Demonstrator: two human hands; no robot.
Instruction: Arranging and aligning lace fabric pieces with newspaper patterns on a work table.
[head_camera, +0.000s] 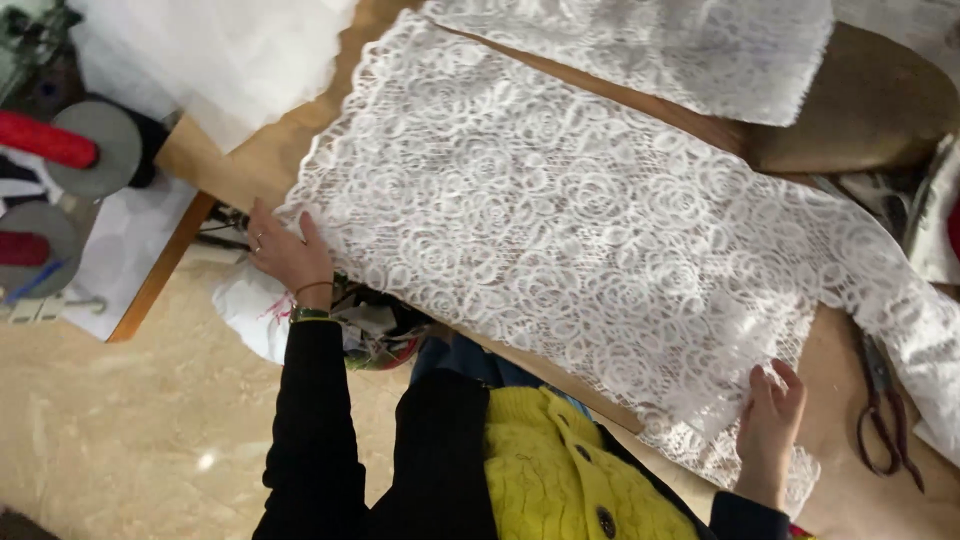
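Observation:
A large piece of white floral lace (560, 210) lies spread across a wooden table (250, 165). My left hand (285, 250) rests flat on the lace's corner at the table's near edge, fingers apart. My right hand (772, 415) presses on the other near corner of the lace, fingers spread, where the lace hangs over the table edge. Neither hand grips anything that I can see. I wear black sleeves and a yellow knitted vest.
A second piece of lace (690, 50) lies at the far side. Dark scissors (885, 415) lie on the table right of my right hand. White sheer fabric (230, 50) lies at far left. Red thread spools (45, 140) stand at left, above a beige floor.

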